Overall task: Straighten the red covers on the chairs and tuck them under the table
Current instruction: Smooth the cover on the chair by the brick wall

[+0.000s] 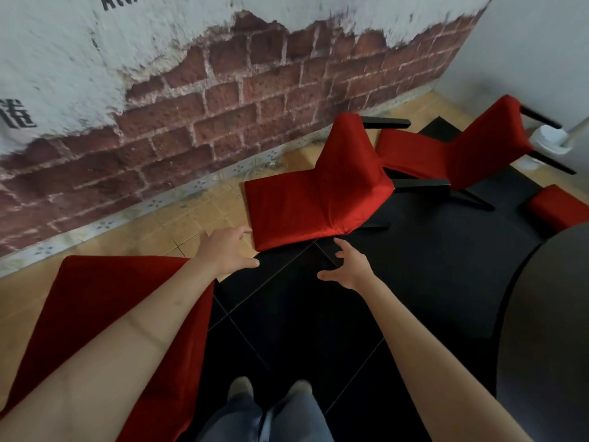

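Both hands are extended forward over the dark floor, holding nothing. The left hand (228, 250) has its fingers spread and relaxed, fingertips just beside the near left corner of the middle chair (315, 193), apparently short of contact. The right hand (349, 266) is likewise apart, fingers loosely splayed, below the near right corner of the same seat and clear of it.

Four red-covered chairs are in view. The middle chair stands ahead of the hands, its seat toward the brick wall (223, 100) on the left and its back rising to the right. A second chair (452, 148) stands further off to the right, back to back with it. A third chair (108, 314) lies near and left, partly hidden beneath the left forearm. Only a corner of a fourth chair (557, 207) shows at the right, by the edge of the round table (548, 330). None appears tucked under the table yet.

Handling assessment: the cover is soft cloth over a padded seat; it looks fitted and fairly smooth, with slight gathering at the near corner where seat meets back. Cloth of this kind should slide and wrinkle under the palm, so smoothing is best done by pinching the hem at the seat corners and drawing outward. The frame, with thin dark legs (417, 183), looks rigid and probably light enough to move with two hands. For moving, the firm seat edges or the top of the back would give a better hold than the fabric alone, which may slip off.
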